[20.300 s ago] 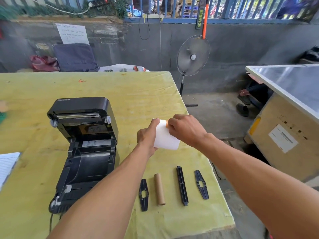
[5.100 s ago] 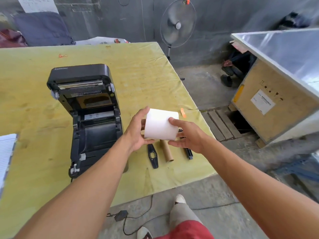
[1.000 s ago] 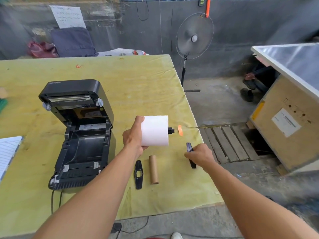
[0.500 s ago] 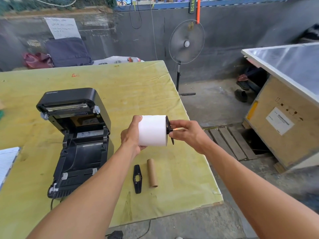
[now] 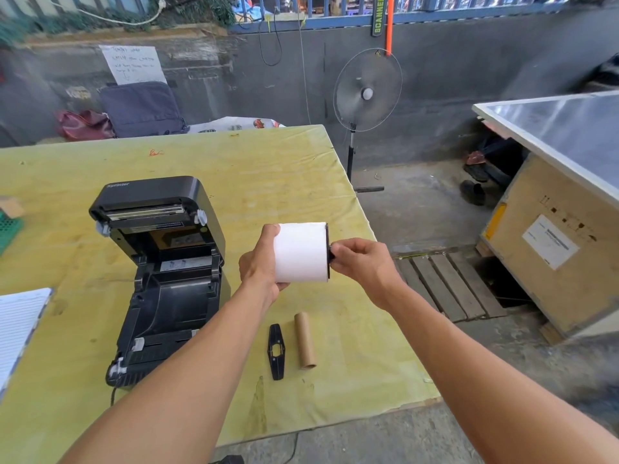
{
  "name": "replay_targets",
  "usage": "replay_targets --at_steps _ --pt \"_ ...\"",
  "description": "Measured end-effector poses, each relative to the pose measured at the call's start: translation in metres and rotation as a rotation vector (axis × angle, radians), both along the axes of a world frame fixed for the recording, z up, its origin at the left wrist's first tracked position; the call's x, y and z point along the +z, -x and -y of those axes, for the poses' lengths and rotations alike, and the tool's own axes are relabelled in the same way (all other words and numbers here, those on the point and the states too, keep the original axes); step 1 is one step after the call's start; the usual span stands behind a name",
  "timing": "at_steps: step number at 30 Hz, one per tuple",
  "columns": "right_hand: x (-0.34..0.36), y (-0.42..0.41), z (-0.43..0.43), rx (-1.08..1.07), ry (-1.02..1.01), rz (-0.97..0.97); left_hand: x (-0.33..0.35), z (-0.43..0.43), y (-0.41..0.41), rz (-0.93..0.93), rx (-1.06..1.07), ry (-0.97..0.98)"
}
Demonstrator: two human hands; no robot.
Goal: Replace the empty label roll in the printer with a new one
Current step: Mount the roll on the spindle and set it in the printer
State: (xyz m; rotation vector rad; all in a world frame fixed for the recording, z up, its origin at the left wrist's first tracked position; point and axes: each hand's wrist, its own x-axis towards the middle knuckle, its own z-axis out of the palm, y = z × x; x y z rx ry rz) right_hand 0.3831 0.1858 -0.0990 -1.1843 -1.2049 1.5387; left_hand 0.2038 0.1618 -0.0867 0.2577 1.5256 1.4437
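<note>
A new white label roll [image 5: 300, 252] is held in the air above the yellow table [image 5: 268, 169]. My left hand [image 5: 259, 266] grips its left end. My right hand [image 5: 363, 262] pinches a black guide plate [image 5: 328, 251] that sits flush against the roll's right end, on the black spindle running through the roll. The black printer [image 5: 164, 272] stands to the left with its lid up and its roll bay bare. On the table below the roll lie the empty brown cardboard core [image 5: 304, 339] and a second black guide plate [image 5: 276, 351].
A lined notepad [image 5: 16, 329] lies at the table's left edge, a green item [image 5: 8, 226] beyond it. The table's right edge drops to the concrete floor with a wooden pallet [image 5: 445, 286]. A standing fan [image 5: 366, 92] and a large crate [image 5: 552, 249] stand to the right.
My right hand picked a guide plate off the table, slid it onto the spindle and has now pressed it flush against the roll's right end. The left hand keeps holding the roll.
</note>
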Motion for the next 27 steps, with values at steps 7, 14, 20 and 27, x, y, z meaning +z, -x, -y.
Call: replay_targets --at_steps 7,14,20,27 --pt "-0.002 0.024 0.01 -0.072 0.102 -0.027 -0.001 0.001 -0.002 -0.011 0.069 -0.03" --pt "-0.005 0.019 0.008 -0.119 -0.025 0.015 0.002 0.007 -0.001 0.02 0.052 -0.054" --pt "0.016 0.027 0.013 -0.029 0.209 0.025 0.005 0.009 -0.012 0.051 0.049 -0.057" --pt "0.025 0.04 0.019 -0.177 0.252 -0.116 0.01 0.013 -0.018 0.018 -0.104 -0.126"
